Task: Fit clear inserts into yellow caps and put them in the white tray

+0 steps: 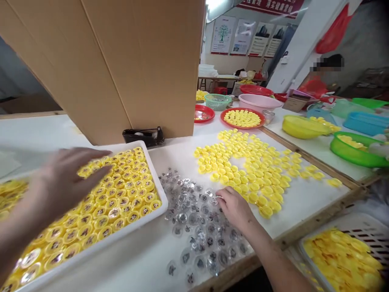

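Observation:
My left hand (60, 178), smeared by motion, hovers over a white tray (156, 194) with fingers and thumb apart and nothing visible between them. Rows of round yellow caps (117, 213) fill the tray, many with a small dark printed figure under a shiny clear top. On the white table, my right hand (235, 207) pinches the edge of a clear plastic disc (217, 197). Beneath and beside it lie loose clear discs (200, 233) with dark prints, some overlapping. Plain yellow caps (243, 158) are spread just beyond my right hand.
A tall cardboard sheet (146, 69) stands behind the tray, with a black tape dispenser (144, 137) at its foot. Farther back are a red plate of yellow pieces (223, 121) and a green basin (343, 152). A crate (361, 227) stands lower right; a person (325, 77) is behind.

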`<state>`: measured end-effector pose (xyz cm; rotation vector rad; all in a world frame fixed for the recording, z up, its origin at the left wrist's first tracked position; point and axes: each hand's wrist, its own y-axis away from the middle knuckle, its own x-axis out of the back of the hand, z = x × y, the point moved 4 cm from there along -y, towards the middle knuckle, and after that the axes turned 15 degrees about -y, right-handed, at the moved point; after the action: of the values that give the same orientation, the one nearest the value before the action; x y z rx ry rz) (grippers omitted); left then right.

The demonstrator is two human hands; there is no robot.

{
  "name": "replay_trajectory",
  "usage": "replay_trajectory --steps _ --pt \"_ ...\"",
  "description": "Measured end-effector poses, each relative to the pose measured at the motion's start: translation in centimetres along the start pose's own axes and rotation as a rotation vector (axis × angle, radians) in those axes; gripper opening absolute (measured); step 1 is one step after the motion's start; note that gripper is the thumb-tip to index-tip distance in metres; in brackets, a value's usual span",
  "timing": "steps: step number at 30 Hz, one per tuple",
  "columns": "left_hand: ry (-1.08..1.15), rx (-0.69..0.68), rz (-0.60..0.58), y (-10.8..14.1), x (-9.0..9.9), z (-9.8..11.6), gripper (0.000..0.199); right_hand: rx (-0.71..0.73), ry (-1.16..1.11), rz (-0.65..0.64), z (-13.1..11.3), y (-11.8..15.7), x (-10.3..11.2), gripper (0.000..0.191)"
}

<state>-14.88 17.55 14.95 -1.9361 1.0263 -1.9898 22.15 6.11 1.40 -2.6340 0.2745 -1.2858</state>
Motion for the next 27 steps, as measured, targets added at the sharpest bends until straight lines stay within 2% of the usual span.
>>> replay_trajectory --steps 2,3,5,8,12,17,20,23,27 --pt "0.194 -0.151 -0.008 1.1 1.0 7.2 0.028 0.000 0.022 -0.023 -0.3 -0.5 -0.5 0.010" --pt "0.267 -0.215 -0.037 1.6 0.9 10.1 0.024 -0.005 0.025 -0.028 -0.3 -0.5 -0.8 0.011" --pt "0.394 -0.300 -0.108 2.5 -0.2 14.6 0.022 -0.019 0.014 -0.032 -0.3 -0.5 -1.1 0.011" --pt "0.489 -0.311 -0.267 2.6 -3.2 19.3 0.023 -0.032 -0.056 -0.021 0.1 0.2 -1.2 0.013" --pt "0.469 -0.233 -0.485 0.7 -8.1 24.3 0.024 -0.024 -0.210 0.015 0.6 2.0 -0.3 0.014" --pt "0.379 -0.192 -0.528 -2.0 -13.6 29.1 0.036 -0.008 -0.405 0.094 1.4 4.2 0.7 0.017" --pt "0.338 -0.168 -0.539 -2.5 -15.9 30.9 0.035 -0.016 -0.522 0.162 1.9 4.9 0.9 0.017" --pt "0.338 -0.145 -0.557 -2.4 -16.7 31.6 0.027 -0.039 -0.645 0.217 2.3 5.1 1.0 0.020" --pt "0.404 -0.084 -0.576 -1.9 -15.5 30.9 0.019 -0.106 -0.770 0.281 3.0 5.1 1.1 0.022"
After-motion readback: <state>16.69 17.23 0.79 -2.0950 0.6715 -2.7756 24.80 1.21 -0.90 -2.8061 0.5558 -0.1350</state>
